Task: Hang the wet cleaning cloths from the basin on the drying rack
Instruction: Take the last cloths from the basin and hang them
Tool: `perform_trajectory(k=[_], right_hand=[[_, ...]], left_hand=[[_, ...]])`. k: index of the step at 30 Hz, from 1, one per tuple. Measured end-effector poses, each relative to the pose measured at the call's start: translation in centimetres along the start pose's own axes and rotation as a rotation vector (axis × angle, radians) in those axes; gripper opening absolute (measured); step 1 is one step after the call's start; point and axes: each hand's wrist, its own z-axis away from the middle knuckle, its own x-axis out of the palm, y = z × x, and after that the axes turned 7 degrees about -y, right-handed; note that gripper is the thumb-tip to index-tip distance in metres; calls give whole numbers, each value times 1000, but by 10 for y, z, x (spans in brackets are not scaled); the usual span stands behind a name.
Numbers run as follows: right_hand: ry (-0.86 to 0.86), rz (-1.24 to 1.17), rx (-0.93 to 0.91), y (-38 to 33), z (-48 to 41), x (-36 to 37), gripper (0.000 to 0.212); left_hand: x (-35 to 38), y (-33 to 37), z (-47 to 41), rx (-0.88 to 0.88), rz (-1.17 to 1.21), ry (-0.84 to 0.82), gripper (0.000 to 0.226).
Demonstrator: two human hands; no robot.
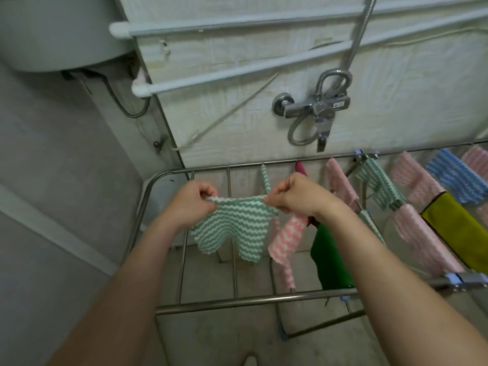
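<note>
Both hands were up over the left end of the drying rack (pixel 237 299). The left hand (pixel 194 202) pinched one top corner of a green-and-white striped cloth (pixel 235 223) with fingers curled in, and the right hand (pixel 293 196) pinched the other top corner the same way. The cloth was stretched between them and hung down in front of the bare rungs, its bottom edge loose and uneven. Whether it touched a rung yet could not be told. Not draped, so probably this was the spread-and-place step. The basin was not in view. Further right the rungs already carried cloths: a pink-and-white cloth (pixel 286 239) just beside the right wrist, a plain green cloth (pixel 328 260), more pink ones, a yellow cloth (pixel 454 225) and a blue striped cloth (pixel 456 178). Risks, as judged: the grip was only fingertip on wet fabric, so a corner could slip and the cloth would drop through the gaps to the floor. If it was laid with too little over the far side of a rung, its wet weight would likely pull it off. The right forearm was close to the pink-and-white cloth and could drag it off its rung when lowering. It could also bunch or overlap a neighbour and dry badly.
</note>
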Motion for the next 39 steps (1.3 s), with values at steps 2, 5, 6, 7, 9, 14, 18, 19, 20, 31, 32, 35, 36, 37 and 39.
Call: perform_trajectory(k=[2,5,6,7,9,14,18,19,20,31,32,35,36,37,39], right_hand=[[54,30,-27,-7,-12,9,27],[152,118,-81,-2,-12,12,20],[162,179,-81,4,-11,17,21],[151,228,-58,11,-11,24,21],[78,306,16,30,-8,46,20],[-59,711,224,84,-8,113,16],[-42,957,228,91,-3,136,25],[-64,976,221,92,-1,139,23],[-60,983,191,89,0,137,21],[-154,1141,-104,94,13,130,21],[-166,1061,-67,91,13,127,26],[-149,851,20,80,11,119,31],[-136,822,34,78,11,119,32],[-129,821,42,78,11,121,34],[-150,865,39,77,14,126,39]], left_hand=[[-8,-12,-8,5,-10,153,31],[-6,-19,-9,92,10,275,39],[-2,-24,-7,108,17,255,42],[3,-33,-5,122,12,206,46],[20,-54,4,144,-46,57,52],[70,-110,19,127,-293,-240,34],[83,-125,25,230,-353,-229,38],[87,-127,29,249,-368,-223,38],[86,-126,29,273,-381,-214,39],[86,-126,54,153,-379,-425,48],[85,-122,54,121,-368,-442,43],[82,-108,50,111,-198,-271,26],[84,-105,47,122,-173,-199,18],[87,-102,43,119,-179,-172,19],[97,-99,40,76,-241,-250,53]])
